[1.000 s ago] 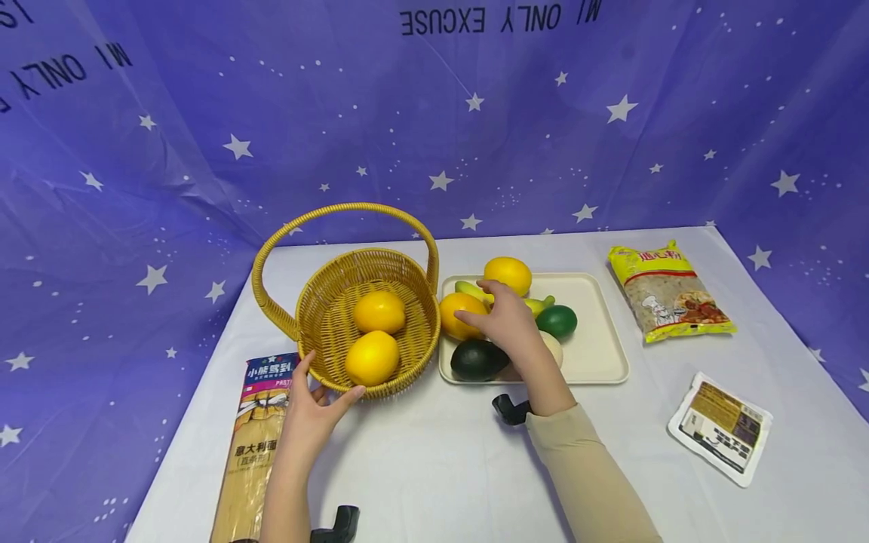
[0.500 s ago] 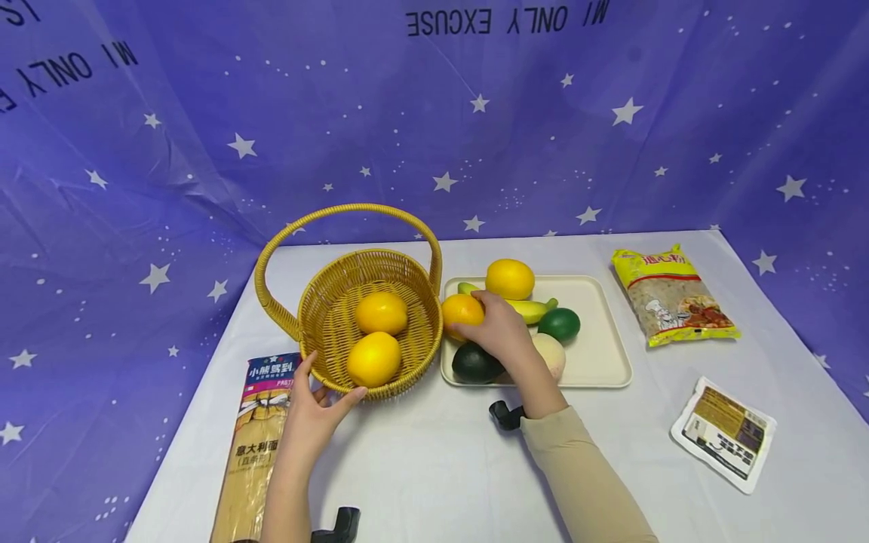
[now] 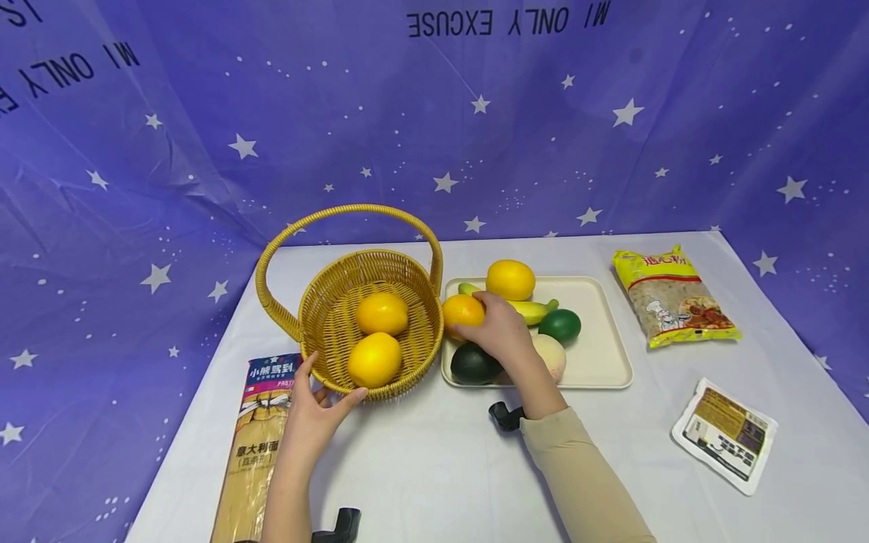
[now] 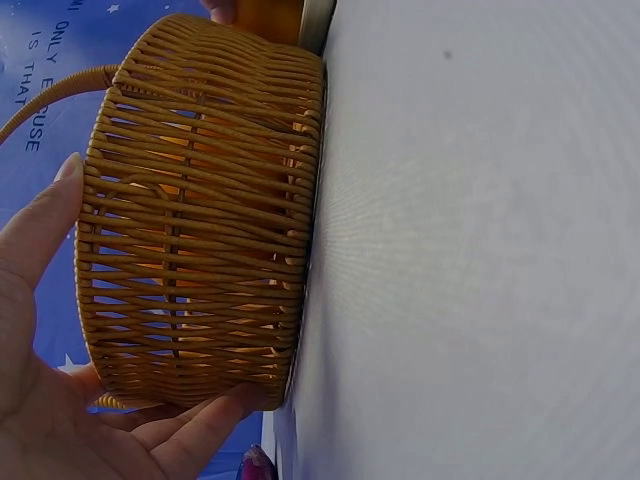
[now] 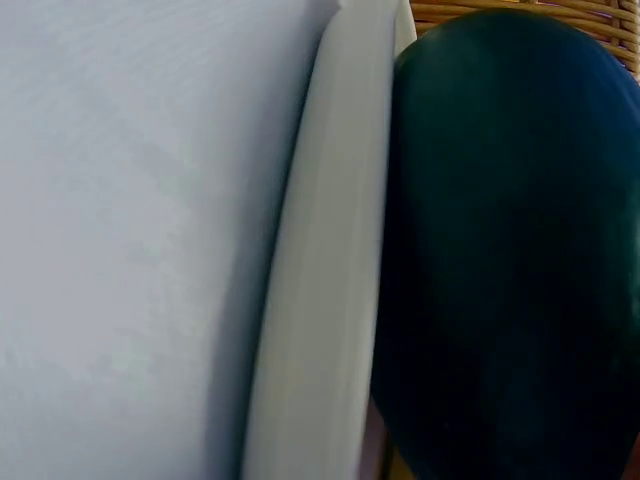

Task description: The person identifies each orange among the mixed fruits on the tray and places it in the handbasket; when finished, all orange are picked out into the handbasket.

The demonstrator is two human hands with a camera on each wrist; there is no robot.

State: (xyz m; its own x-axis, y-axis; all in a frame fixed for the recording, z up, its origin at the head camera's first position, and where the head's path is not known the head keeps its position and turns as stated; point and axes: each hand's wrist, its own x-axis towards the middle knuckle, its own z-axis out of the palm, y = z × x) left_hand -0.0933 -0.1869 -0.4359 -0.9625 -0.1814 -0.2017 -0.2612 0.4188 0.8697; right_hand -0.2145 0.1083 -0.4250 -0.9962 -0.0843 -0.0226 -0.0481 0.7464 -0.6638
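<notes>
Seen from the head camera, with the bench (image 3: pixel 421 467) as a dial, a wicker basket (image 3: pixel 322 309) stands at eleven o'clock, two yellow fruits (image 3: pixel 376 360) inside. The left hand (image 3: pixel 314 411) holds its seven o'clock side, thumb and fingers spread wide round the wall. The right hand (image 3: pixel 504 332) holds an orange (image 3: pixel 462 315) between thumb and fingers, narrowed to the fruit, at the nine o'clock end of a cream tray (image 3: pixel 600 332). On that tray are another yellow fruit (image 3: pixel 511 280) at eleven, a banana (image 3: pixel 531 311) near twelve, a small green fruit (image 3: pixel 560 326) at three, a pale fruit (image 3: pixel 550 357) at five and a dark green fruit (image 3: pixel 474 364) at eight. At eight on the bench lies a spaghetti packet (image 3: pixel 247 452), reading "小熊驾到" on blue, then "PAST", cut off by the left hand, then "意大利面" and "(直条形)". At two, a yellow-topped bag (image 3: pixel 675 298) carries "通心粉" in red. The white sachet (image 3: pixel 726 436) at four has print too small to read. Behind, the purple cloth (image 3: pixel 380 136) shows "ONLY EXCUSE" upside down; the left wrist view adds "IS THAT".
</notes>
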